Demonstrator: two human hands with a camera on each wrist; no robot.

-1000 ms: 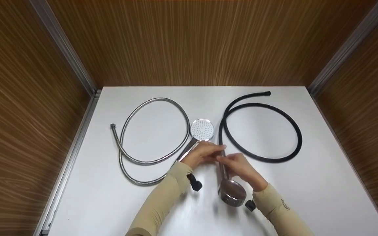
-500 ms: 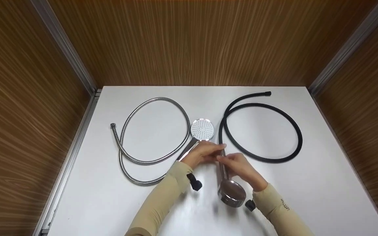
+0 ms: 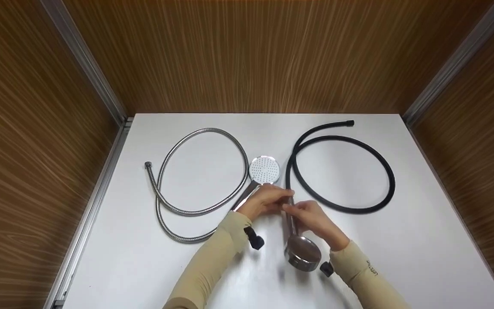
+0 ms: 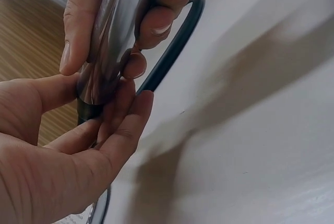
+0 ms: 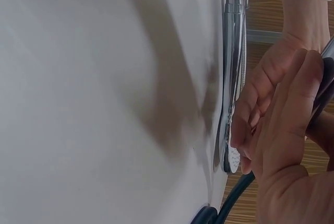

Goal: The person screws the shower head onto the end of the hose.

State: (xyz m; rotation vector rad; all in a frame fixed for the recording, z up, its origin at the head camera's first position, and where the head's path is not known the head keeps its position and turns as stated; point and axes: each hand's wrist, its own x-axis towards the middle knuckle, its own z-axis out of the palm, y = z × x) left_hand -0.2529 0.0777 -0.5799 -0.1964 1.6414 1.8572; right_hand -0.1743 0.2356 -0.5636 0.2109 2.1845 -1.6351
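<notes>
A chrome handheld shower head (image 3: 302, 254) is held over the table, its round head toward the person and its handle pointing away. My right hand (image 3: 314, 219) grips the handle, which appears as a shiny tube (image 4: 116, 31) in the left wrist view. At the handle's far end, my left hand (image 3: 267, 199) pinches the end of a black shower hose (image 3: 393, 182), with fingertips right where hose and handle meet. Fingers partly cover that joint. In the right wrist view, both hands overlap around it.
Left of the hands lies a second shower head (image 3: 264, 170) with a white spray face, beneath the left forearm's line. A looped metal shower hose (image 3: 191, 213) runs toward it. Wood-grain walls (image 3: 247, 56) enclose the white table (image 3: 418, 240) at the back and sides.
</notes>
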